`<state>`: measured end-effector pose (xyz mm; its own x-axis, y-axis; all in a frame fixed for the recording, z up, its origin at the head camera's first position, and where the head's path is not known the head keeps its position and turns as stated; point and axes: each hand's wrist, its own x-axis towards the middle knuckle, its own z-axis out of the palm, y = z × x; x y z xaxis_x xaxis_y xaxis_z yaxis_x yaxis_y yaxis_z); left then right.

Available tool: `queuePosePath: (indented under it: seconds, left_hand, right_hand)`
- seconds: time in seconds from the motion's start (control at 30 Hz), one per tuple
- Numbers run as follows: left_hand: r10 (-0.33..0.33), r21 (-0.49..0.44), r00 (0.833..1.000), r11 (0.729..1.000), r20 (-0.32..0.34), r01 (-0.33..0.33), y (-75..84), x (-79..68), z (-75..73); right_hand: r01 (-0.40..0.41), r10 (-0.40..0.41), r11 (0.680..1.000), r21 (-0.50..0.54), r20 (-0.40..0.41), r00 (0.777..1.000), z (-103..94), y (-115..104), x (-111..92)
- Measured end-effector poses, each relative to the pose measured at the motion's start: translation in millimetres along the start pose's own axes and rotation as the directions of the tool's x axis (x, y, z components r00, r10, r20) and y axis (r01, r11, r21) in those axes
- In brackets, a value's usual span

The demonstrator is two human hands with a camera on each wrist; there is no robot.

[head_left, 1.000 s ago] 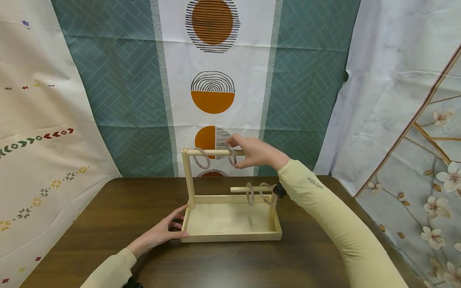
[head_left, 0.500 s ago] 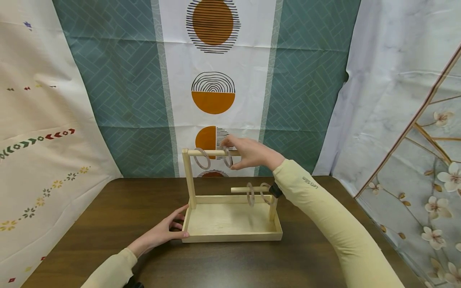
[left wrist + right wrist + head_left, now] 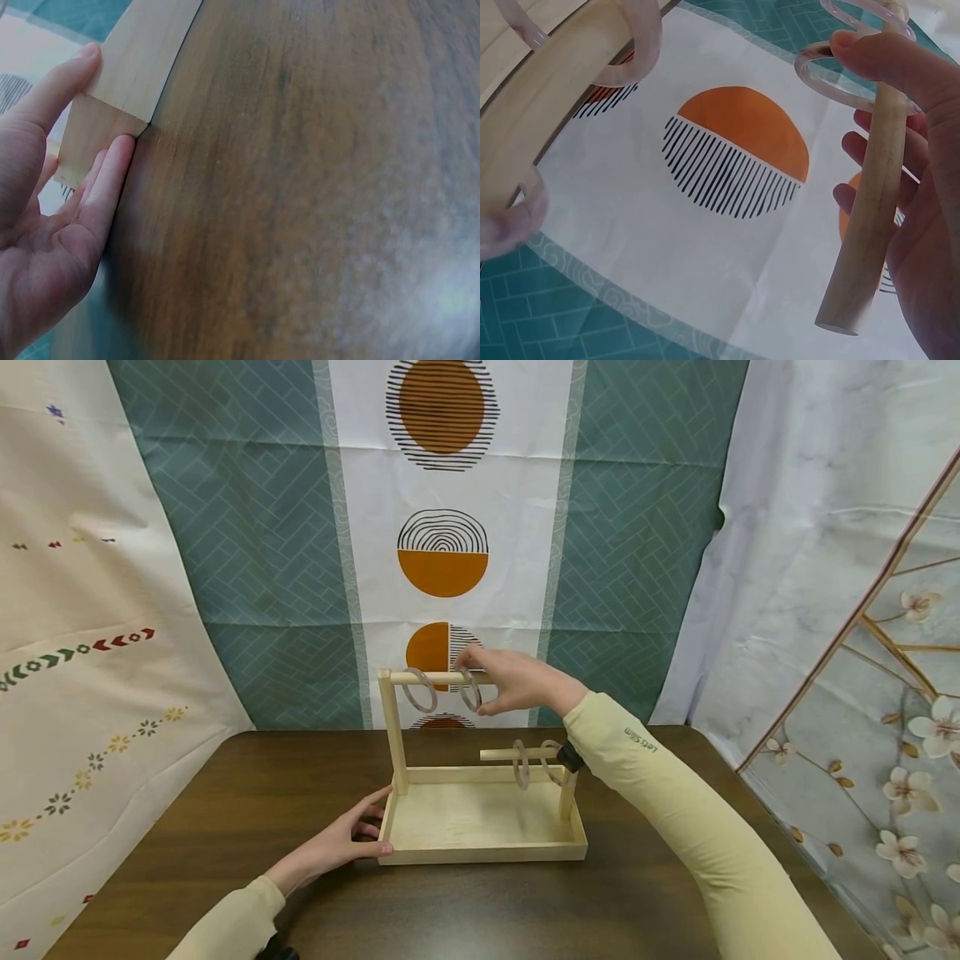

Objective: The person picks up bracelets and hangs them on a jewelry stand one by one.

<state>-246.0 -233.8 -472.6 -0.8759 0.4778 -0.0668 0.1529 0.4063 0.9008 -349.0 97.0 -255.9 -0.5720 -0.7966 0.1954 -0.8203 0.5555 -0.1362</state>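
Note:
My left hand [image 3: 330, 843] holds the near left corner of a pale wooden bangle stand [image 3: 480, 857], thumb on its front wall and fingers along its left side. At the stand's upper bar [image 3: 445, 678], my right hand [image 3: 521, 681] pinches a translucent pinkish bangle [image 3: 799, 71] that encircles the bar. Another bangle [image 3: 433, 698] hangs farther left on that bar, near the tall post [image 3: 393, 735]. The lower bar [image 3: 495, 755] at the right carries two more bangles, one of them [image 3: 651, 45] large in the right wrist view. My right wrist partly covers that bar's right end.
The stand sits on a dark brown wooden table [image 3: 480, 910]. Behind hangs a teal and white patterned cloth [image 3: 247, 568]. A cream cloth [image 3: 97, 577] lines the left side, and a pale floral cloth [image 3: 825, 610] the right.
My right hand has slid the pinched bangle left along the upper bar, toward the other bangle, slowing lately. My left hand stays at the stand's corner.

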Motion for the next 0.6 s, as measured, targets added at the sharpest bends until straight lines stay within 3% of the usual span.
queuePosePath:
  seconds: [0.6]
  left_hand:
    - [0.009, 0.012, 1.000, 1.000, -0.008, -0.009, -0.8, 0.2, 0.0]
  right_hand:
    - [-0.007, 0.007, 1.000, 0.013, 0.019, 1.000, 0.7, -3.5, -2.0]
